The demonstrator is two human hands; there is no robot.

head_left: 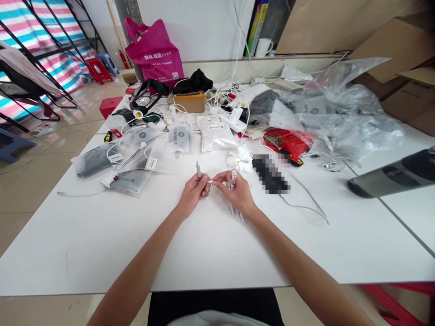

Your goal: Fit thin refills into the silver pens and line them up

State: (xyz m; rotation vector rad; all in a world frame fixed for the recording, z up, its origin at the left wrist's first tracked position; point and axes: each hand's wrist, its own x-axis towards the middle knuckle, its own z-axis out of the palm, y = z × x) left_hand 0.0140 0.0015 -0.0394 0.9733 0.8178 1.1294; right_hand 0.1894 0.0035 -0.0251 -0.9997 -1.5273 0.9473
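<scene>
Head view is showing a silver rod (198,169) standing upright in the closed left hand (193,194). The right hand (239,194), fingertips meeting the left's, is gripping a white cable bundle (234,177). Bare table (102,244) is lying open toward its near edge, and packets (214,132) are crowding beyond the hands.

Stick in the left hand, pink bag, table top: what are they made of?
Stick in the left hand: grey with a dull sheen, likely metal or metallised plastic; too small to tell.
Pink bag: matte, soft folds, looks like non-woven fabric.
Table: smooth white top with soft reflections, probably laminate or coated board.
</scene>
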